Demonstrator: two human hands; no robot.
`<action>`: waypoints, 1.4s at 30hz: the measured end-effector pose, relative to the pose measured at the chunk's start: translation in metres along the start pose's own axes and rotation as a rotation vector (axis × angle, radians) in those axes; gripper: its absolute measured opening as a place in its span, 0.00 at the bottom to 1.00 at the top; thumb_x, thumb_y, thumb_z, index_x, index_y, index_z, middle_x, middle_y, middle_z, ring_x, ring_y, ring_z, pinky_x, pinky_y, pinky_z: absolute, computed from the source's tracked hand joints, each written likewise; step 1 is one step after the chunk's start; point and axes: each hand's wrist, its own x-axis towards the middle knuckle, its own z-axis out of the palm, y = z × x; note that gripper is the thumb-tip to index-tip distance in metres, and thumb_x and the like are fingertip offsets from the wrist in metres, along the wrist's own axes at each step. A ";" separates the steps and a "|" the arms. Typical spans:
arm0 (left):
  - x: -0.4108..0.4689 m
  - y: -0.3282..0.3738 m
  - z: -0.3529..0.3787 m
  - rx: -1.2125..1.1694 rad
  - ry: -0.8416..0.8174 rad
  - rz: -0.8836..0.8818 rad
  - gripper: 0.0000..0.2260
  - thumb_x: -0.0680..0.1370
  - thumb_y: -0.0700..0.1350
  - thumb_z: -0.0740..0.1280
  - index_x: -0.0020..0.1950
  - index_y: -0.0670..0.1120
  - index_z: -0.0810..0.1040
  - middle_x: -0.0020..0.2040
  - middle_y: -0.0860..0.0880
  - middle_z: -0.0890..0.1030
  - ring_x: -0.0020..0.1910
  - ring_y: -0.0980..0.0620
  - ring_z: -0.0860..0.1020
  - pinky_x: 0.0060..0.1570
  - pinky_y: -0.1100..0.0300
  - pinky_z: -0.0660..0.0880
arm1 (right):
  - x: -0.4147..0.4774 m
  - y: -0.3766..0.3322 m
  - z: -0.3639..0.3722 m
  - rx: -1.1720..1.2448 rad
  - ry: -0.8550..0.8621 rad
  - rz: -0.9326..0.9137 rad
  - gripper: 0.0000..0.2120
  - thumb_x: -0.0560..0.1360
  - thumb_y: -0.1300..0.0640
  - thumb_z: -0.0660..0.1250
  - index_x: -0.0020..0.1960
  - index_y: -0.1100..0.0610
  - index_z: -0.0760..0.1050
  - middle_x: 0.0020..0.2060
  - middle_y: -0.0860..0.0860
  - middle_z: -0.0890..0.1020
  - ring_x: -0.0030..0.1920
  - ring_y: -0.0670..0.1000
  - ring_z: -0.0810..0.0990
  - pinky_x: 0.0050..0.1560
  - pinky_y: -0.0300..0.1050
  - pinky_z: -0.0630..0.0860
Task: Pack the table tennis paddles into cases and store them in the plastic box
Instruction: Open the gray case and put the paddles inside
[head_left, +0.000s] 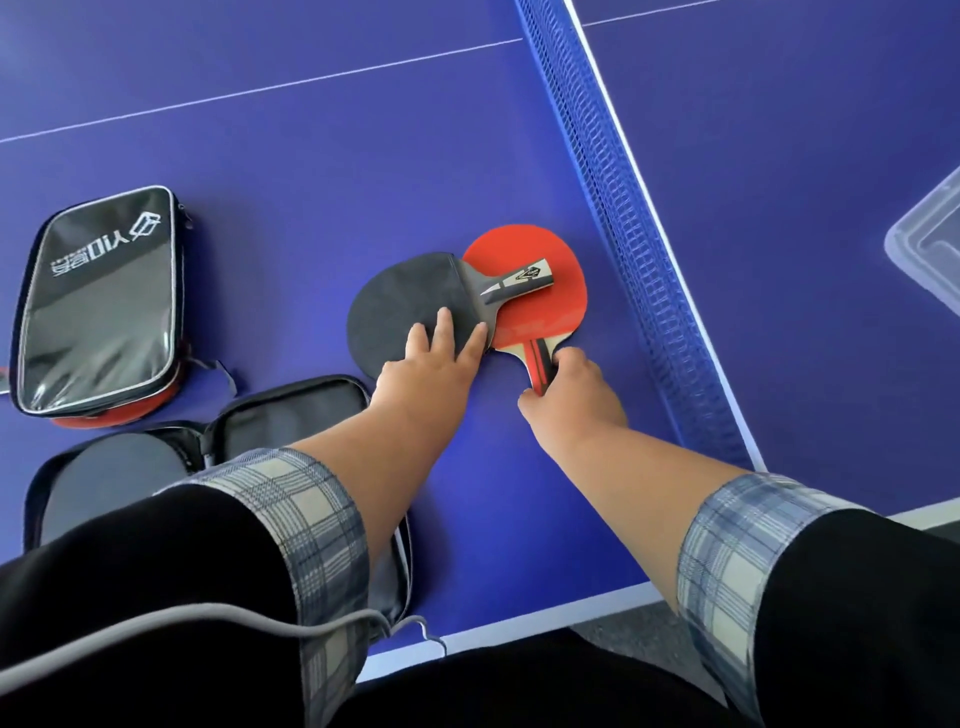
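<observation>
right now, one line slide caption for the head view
Right hand grips red paddle handle; left hand presses flat on overlapping black paddle on blue table.

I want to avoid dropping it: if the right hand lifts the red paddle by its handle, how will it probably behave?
The red paddle looks flat and stiff, so it should probably not bend. The black paddle has its handle lying across it, so that one may slide. The right hand pinches only the handle end, so the blade might dip.

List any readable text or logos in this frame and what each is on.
"YIO" plus smaller characters too blurred to read, printed upside down beside a box-shaped logo: closed black case.
Small label on the black paddle's handle: too small to read.
Nothing else carries text.
</observation>
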 end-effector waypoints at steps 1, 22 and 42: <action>0.000 0.000 -0.002 0.006 0.000 0.005 0.45 0.76 0.39 0.62 0.77 0.53 0.29 0.81 0.42 0.40 0.77 0.37 0.52 0.48 0.48 0.78 | 0.000 0.000 -0.001 -0.002 -0.003 -0.001 0.17 0.72 0.49 0.69 0.56 0.54 0.70 0.51 0.52 0.76 0.45 0.59 0.79 0.40 0.51 0.76; -0.003 0.000 -0.006 -0.013 -0.064 0.023 0.40 0.81 0.48 0.60 0.78 0.56 0.30 0.81 0.47 0.36 0.79 0.38 0.47 0.58 0.47 0.73 | -0.055 0.020 -0.054 0.282 0.044 0.206 0.07 0.73 0.56 0.63 0.40 0.55 0.65 0.32 0.49 0.67 0.28 0.50 0.62 0.28 0.43 0.61; -0.057 -0.019 -0.049 -1.742 -0.035 -0.508 0.18 0.82 0.56 0.55 0.70 0.53 0.70 0.63 0.48 0.82 0.60 0.47 0.81 0.61 0.48 0.76 | -0.108 -0.023 -0.059 0.335 -0.131 -0.104 0.05 0.72 0.53 0.62 0.41 0.53 0.67 0.33 0.49 0.70 0.30 0.51 0.65 0.28 0.44 0.65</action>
